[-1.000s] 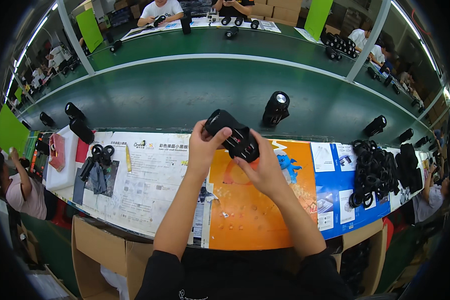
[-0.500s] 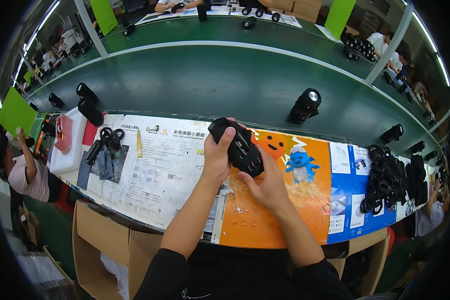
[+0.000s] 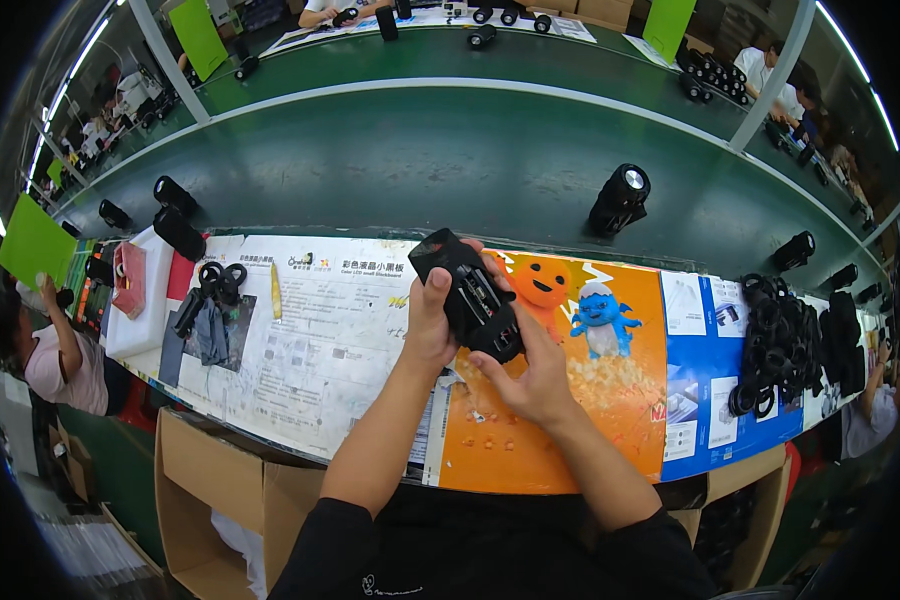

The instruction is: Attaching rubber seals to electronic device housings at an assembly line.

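Note:
A black cylindrical device [image 3: 485,305], which looks like a portable speaker, is held tilted above the bench between both hands. Its side facing me shows a recessed panel with small details too fine to read. My left hand [image 3: 432,322] grips its left side, thumb along the near face. Around the lower right end my right hand [image 3: 535,365] is closed, its thumb at the bottom edge. Some fingers are hidden behind the device. Beneath lies an orange printed sheet [image 3: 560,440] with cartoon figures, beside a white printed sheet [image 3: 305,390].
A similar black cylinder [image 3: 620,200] stands on the green surface beyond. Black straps or rings [image 3: 778,345] are heaped at right. At left are black loops with a grey cloth [image 3: 210,330], a yellow strip [image 3: 276,292] and white foam [image 3: 140,325]. Cardboard boxes [image 3: 210,470] stand below the bench.
The device has turned slightly in my hands, bringing its recessed panel more toward me. Both hands still hold it at nearly the same place.

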A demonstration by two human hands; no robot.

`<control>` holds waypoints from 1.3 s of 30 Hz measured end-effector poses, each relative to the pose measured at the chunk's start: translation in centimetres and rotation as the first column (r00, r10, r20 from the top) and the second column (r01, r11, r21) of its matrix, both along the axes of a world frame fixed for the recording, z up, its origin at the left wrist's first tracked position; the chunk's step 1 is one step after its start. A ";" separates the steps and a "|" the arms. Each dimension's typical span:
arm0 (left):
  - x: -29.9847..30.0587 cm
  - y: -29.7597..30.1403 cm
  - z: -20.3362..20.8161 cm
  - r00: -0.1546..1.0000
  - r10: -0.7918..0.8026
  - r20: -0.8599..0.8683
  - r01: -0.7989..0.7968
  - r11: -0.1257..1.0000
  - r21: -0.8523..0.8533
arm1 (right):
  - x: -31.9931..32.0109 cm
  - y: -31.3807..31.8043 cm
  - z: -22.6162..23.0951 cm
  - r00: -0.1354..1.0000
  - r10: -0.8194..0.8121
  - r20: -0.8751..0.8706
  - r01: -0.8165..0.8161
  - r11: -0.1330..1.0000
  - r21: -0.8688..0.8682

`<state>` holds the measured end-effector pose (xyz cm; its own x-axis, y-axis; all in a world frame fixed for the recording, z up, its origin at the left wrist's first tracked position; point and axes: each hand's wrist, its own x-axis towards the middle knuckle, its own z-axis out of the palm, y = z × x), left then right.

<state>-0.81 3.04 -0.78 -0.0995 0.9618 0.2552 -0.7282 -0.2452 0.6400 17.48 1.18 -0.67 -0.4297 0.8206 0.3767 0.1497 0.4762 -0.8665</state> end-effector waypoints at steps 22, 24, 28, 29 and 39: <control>0.5 -0.7 0.4 0.997 -0.011 -0.079 0.006 0.998 -0.058 | -0.2 -0.3 -0.5 1.000 -0.014 -0.007 0.014 0.999 0.043; 0.6 -0.7 0.2 0.999 -0.009 -0.052 0.007 0.999 -0.040 | -0.2 -0.2 -0.4 1.000 -0.019 -0.018 0.020 0.999 0.046; 0.7 -0.5 0.0 0.999 -0.016 -0.028 0.016 1.000 0.003 | 0.0 -0.1 -0.2 0.999 0.005 -0.032 -0.005 1.000 0.003; 0.6 -0.5 0.1 0.999 -0.001 -0.049 0.001 1.000 0.008 | 0.0 -0.1 -0.2 0.999 0.024 -0.031 -0.025 0.999 -0.035; 1.7 -0.4 0.7 0.996 -0.017 -0.085 0.021 0.999 0.040 | 0.5 -0.2 -1.1 0.996 0.024 -0.082 -0.027 0.999 -0.032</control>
<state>0.85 2.68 -0.11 -0.0579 0.9520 0.3005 -0.6767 -0.2587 0.6893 17.96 0.95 -1.78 -0.4195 0.8224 0.3842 0.0655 0.4496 -0.8908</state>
